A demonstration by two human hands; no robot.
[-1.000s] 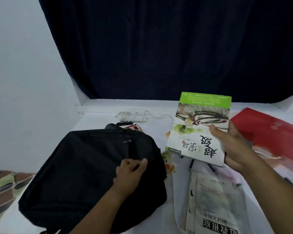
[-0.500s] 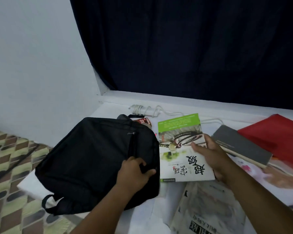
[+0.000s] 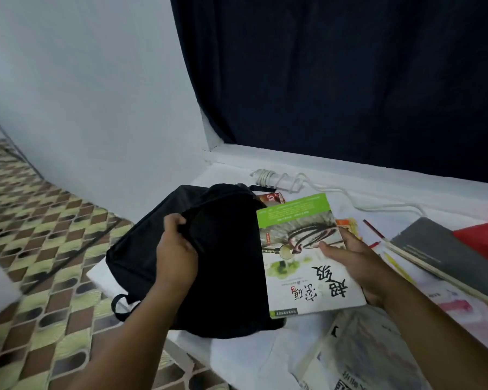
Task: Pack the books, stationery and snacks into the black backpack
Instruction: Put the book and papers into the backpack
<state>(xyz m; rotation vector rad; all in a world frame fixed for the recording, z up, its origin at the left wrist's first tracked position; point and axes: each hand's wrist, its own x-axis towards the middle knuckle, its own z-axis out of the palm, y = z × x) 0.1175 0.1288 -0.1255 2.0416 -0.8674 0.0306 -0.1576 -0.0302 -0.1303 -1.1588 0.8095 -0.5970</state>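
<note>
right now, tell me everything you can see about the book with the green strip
The book is a paperback with a white cover, a green band at its far end, a picture of dark beads and large black Chinese characters. It is closed, tilted, its left edge over the black backpack. The right hand grips its right side, thumb on the cover.

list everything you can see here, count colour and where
backpack: 1, black, table's left end
book: 1, white and green, held at backpack's right edge
grey book: 1, grey, right
red folder: 1, red, far right
cable: 1, white, behind the backpack
snack packet: 1, red, behind the backpack
printed bag: 1, white, near edge
left hand: 1, grips backpack flap
right hand: 1, holds book
</note>
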